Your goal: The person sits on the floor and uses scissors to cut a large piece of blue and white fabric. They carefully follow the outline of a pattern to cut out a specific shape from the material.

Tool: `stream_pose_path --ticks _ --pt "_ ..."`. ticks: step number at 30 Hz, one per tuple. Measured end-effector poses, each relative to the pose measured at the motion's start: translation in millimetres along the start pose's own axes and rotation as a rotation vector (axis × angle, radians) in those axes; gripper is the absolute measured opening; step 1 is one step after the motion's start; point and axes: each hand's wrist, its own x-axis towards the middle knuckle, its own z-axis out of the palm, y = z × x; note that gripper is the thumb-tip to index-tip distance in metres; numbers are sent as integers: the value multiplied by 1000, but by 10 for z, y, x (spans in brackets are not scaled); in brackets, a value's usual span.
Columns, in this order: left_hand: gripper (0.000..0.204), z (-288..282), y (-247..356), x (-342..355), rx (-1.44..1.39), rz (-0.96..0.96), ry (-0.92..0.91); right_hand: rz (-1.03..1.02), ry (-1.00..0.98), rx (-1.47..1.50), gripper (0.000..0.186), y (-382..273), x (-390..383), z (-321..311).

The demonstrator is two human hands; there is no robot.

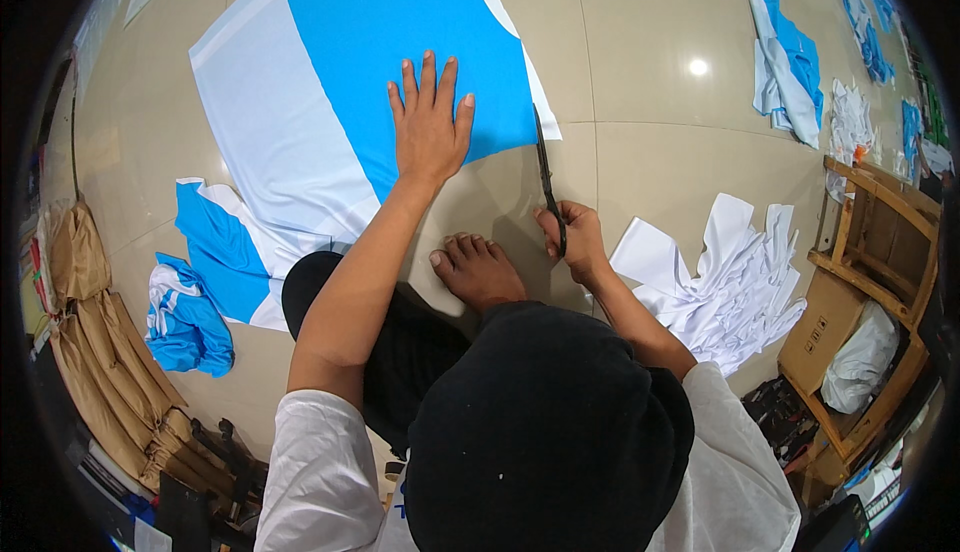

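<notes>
A large piece of bright blue fabric (345, 42) with a pale white band along its left lies spread on the tiled floor. My left hand (430, 127) rests flat on the blue part, fingers spread and pointing away from me. In my right hand (578, 237) is a pair of black-handled scissors (544, 167), blades pointing away. The blades lie along the fabric's right edge, between the blue and a narrow white margin (543, 102). Whether the blades are parted is too fine to tell. My bare foot (482, 270) stands just below the fabric's near edge.
White fabric scraps (715, 282) are heaped to my right. Crumpled blue and white pieces (190, 317) lie at left, with another folded piece (785, 62) at far right. A wooden frame (885, 222) with a cardboard box (820, 327) stands right; brown paper-like bundles (110, 362) stand left.
</notes>
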Motion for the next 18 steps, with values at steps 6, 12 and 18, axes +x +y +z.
stream_pose_path --ticks 6,12,18 --pt "60 -5 4 3 -4 1 2 4 -1 22 27 -16 -29 15" --pt "60 0 0 0 -5 6 10 25 12 0 28 -96 -66 29" --pt "59 -5 5 4 -8 6 13 4 -5 -22 32 -176 35 61"
